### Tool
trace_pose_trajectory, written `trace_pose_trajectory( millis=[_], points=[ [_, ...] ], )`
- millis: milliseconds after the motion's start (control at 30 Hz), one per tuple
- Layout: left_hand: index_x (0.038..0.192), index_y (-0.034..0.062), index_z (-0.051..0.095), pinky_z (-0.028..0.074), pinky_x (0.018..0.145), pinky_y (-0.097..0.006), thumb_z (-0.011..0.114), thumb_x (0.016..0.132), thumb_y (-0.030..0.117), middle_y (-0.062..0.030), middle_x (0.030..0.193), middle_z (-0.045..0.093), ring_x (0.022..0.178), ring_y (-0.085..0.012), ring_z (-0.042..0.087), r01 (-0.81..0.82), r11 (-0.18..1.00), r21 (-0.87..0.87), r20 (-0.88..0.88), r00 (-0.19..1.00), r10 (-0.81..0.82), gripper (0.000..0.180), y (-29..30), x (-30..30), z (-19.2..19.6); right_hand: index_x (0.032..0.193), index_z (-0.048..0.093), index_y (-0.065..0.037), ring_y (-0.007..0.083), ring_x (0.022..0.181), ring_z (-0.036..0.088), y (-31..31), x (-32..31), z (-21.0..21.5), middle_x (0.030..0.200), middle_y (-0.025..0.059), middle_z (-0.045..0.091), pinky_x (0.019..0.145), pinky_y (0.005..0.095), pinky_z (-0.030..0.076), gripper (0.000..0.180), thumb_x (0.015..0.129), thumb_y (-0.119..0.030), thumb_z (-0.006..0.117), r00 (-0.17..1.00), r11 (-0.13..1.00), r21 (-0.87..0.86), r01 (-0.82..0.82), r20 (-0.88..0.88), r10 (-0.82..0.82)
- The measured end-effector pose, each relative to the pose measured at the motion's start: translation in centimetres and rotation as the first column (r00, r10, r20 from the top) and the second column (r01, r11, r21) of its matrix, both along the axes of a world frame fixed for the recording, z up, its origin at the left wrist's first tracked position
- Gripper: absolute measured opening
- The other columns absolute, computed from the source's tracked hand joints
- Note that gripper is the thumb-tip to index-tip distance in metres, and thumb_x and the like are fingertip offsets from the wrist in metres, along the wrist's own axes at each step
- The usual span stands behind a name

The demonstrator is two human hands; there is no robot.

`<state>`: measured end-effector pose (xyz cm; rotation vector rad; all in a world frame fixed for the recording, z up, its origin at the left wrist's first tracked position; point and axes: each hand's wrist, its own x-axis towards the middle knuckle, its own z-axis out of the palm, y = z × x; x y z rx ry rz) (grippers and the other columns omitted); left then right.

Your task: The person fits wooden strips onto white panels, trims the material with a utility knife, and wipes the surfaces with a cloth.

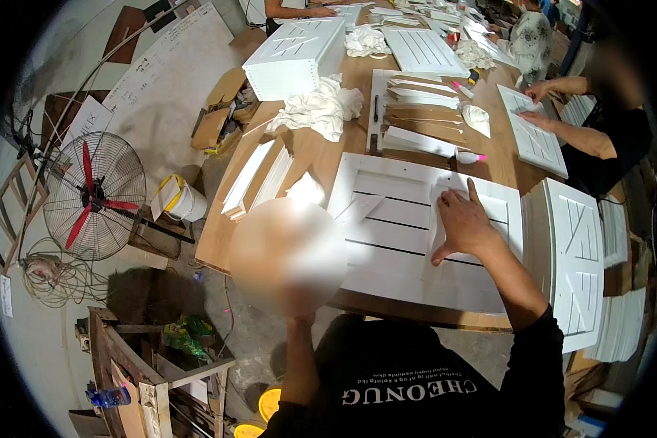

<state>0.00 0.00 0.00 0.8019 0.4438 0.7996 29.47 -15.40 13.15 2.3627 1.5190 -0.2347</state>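
The white grooved panel (416,281) lies along the near edge of the bench (325,162), the right hand (466,225) spread wide on it. The left hand (293,286) is blurred; I cannot tell its state. White strips (420,141) lie just beyond the panel, a rumpled cloth (320,109) near the bench's left edge.

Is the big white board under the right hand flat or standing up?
Lying flat: the white board rests on the wooden table, grooved face up, with the right hand over it.
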Motion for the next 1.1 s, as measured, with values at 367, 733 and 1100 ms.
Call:
trace_pose_trajectory(
  millis=[367, 733, 1100],
  points=[
    [0.124, -0.0065, 0.044, 0.04, 0.097, -0.036, 0.056, 0.083, 0.008, -0.0137, 0.119, 0.056, 0.11, -0.0246, 0.054, -0.103, 0.994, 0.03, -0.171, 0.979, 0.107, 0.045, 1.1, 0.3, -0.6, 0.121, 0.046, 0.008, 0.0315, 0.126, 0.038, -0.2, 0.0, -0.2, 0.126, 0.0181, 0.046, 0.11, 0.0543, 0.011, 0.117, 0.036, -0.066, 0.077, 0.999, 1.0, 0.027, 0.01, -0.032, -0.009],
    [0.131, -0.0054, 0.039, 0.04, 0.097, -0.037, 0.061, 0.083, 0.021, -0.0153, 0.125, 0.052, 0.114, -0.0242, 0.052, 0.091, 0.993, 0.075, -0.004, 0.996, -0.091, 0.059, 4.4, 2.5, -0.8, 0.119, 0.049, 0.008, 0.0305, 0.126, 0.039, -0.3, 0.1, -0.5, 0.124, 0.0182, 0.048, 0.11, 0.055, 0.01, 0.114, 0.036, -0.065, 0.076, 0.999, 0.997, 0.072, -0.003, -0.039, 0.005],
    [0.128, -0.0033, 0.042, 0.036, 0.097, -0.034, 0.062, 0.075, 0.013, -0.0078, 0.121, 0.051, 0.112, -0.0211, 0.047, 0.138, 0.986, 0.098, -0.059, 0.989, -0.133, 0.059, 6.4, 4.4, -3.1, 0.12, 0.048, 0.008, 0.0313, 0.125, 0.04, 0.1, -0.4, 0.7, 0.123, 0.0189, 0.049, 0.11, 0.0545, 0.01, 0.113, 0.038, -0.063, 0.077, 0.998, 0.999, 0.037, 0.016, -0.058, -0.013]
  ],
)
